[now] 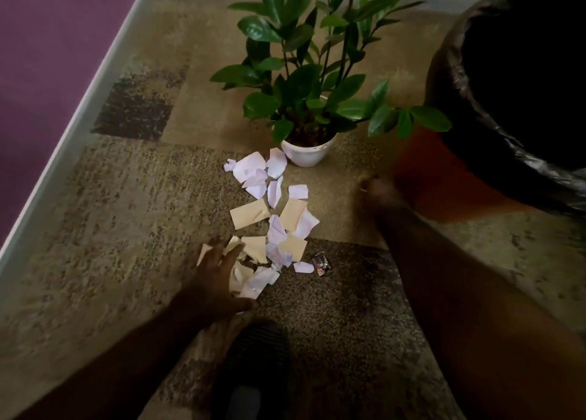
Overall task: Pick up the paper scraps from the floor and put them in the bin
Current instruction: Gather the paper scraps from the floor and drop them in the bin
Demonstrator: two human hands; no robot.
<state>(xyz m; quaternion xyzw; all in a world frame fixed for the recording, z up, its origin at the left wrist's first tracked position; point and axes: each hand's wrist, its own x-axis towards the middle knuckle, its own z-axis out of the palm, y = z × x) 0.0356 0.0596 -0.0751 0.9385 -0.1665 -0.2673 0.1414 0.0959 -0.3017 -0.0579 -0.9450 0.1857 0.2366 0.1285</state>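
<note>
- Brown patterned carpet (120, 197) is carrying everything.
- Left hand (218, 273) is spreading flat over the paper scraps (272, 216), likely to gather them.
- Right hand (377, 188) is blurring; grip unclear.
- Bin (475, 108) is waiting near, within reach.

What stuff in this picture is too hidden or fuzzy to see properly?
- Right hand, head view: motion blur; open or holding something, cannot tell.
- Bin inside: too dark, and the picture edge cuts it off.
- Paper scraps under the left hand: covered.
- Small dark wrapper: too small to identify.
</note>
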